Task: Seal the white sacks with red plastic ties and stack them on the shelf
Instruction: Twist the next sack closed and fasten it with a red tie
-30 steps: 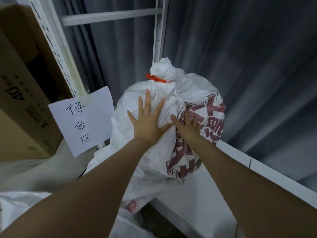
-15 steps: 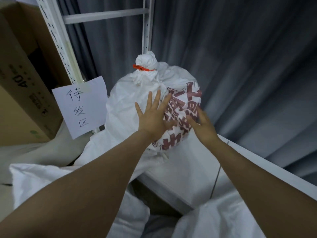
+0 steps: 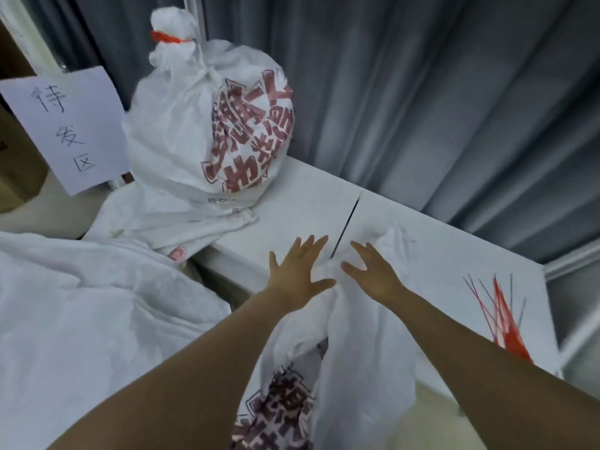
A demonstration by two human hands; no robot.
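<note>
- A white paper sign [image 3: 68, 125] with black handwritten characters hangs at the far left.
- A brown cardboard box [image 3: 16, 164] stands partly behind it, at the left edge.
- A grey pleated curtain [image 3: 422, 92] fills the far right.

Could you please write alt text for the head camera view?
The left hand and right hand, fingers spread, reach over an untied white sack; a sealed sack with a red tie stands on the white shelf, spare red ties at right.

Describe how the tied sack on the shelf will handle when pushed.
Likely soft: the tied sack is creased and bulging, so it should dent. Tall and rounded, it may tip. The red tie cinches its neck, so spilling seems unlikely.
</note>
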